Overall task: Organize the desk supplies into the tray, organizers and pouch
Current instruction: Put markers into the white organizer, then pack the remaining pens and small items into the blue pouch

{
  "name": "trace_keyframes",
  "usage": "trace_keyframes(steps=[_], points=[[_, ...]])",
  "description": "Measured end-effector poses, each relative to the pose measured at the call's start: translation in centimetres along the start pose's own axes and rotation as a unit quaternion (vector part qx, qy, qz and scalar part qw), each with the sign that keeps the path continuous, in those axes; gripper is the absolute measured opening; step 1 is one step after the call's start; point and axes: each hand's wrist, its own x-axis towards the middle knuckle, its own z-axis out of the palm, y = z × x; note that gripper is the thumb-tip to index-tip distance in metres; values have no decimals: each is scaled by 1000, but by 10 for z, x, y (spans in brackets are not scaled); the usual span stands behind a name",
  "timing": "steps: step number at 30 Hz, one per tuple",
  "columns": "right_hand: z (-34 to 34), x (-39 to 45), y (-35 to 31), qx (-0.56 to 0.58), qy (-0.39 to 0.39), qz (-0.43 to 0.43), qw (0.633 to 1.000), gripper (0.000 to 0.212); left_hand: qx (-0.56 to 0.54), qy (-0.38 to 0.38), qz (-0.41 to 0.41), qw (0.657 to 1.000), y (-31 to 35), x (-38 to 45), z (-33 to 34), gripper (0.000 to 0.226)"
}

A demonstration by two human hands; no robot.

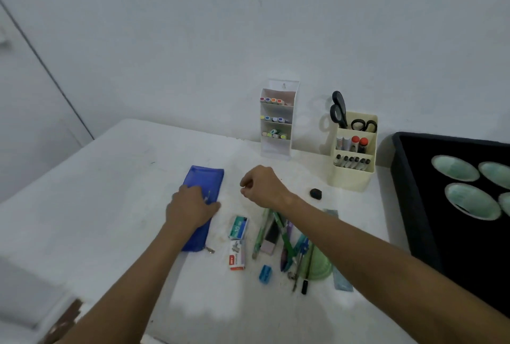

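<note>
We are looking at the big black tray [408, 205] first, sitting at the right edge of the worktop [110, 205] with pale green bowls [469, 200] inside it; we judge it rigid and the heaviest piece here, best left where it is. Behind, against the wall, the cream organizer [352, 175] is holding scissors [340, 109] and markers, and the white tiered organizer [276, 147] beside it is holding small coloured pens; both are looking like stiff, light plastic.

The blue pouch [205, 178] is lying flat left of centre, and we are judging it soft, floppy and a little slick, so it is wanting one hand pinning it while the zip is worked. Our left hand [190, 207] is resting on its middle, fingers curled down on the fabric near the slit and seemingly pinching it there. Our right hand [262, 186] is hovering just beside the pouch, loosely curled, thumb and forefinger close together; we cannot tell whether anything tiny is sitting between them.

Near us the loose pens [284, 236], two staple boxes [238, 241], a blue sharpener [265, 274] and a black eraser [316, 193] are waiting — all light, hard, easy pinches
</note>
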Motion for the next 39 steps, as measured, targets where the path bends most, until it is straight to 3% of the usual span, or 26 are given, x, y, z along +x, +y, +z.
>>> trace_keyframes(steps=[4,8,11,15,18,20,23,26,30,33,36,37,39], points=[[14,-5,-10,18,-32,-2,999,24,-49,-21,-16,998,-5,-16,-1,36],[15,-15,-17,41,-69,27,996,26,-78,0,32,996,-3,-23,-9,31],[4,-25,-24,93,-102,79,987,39,-89,58,57,993,13,-29,-29,41],[-28,-43,-29,145,-82,135,977,70,-119,91,122,981,67,-46,-71,22],[-66,-64,-22,188,-41,137,972,44,-176,106,173,963,108,-62,-88,21],[-92,-84,-14,200,-25,135,970,24,-224,77,181,954,129,-73,-89,15],[-128,-121,5,160,-42,150,975,17,-252,16,197,947,150,-85,-74,10],[-161,-164,31,4,-89,168,982,13,-240,-22,216,946,159,-88,-50,13],[-190,-208,58,-131,-69,177,973,9,-218,-89,239,942,174,-89,-22,15],[-194,-219,71,-144,-69,199,967,7,-175,-168,273,931,187,-96,-7,31],[-193,-222,78,-83,-31,207,974,4,-225,-266,217,912,196,-100,2,55],[-193,-222,79,-64,-7,208,976,9,-231,-270,196,914,197,-102,5,56],[-189,-219,83,-50,43,213,975,19,-141,-196,223,944,201,-108,15,49]])
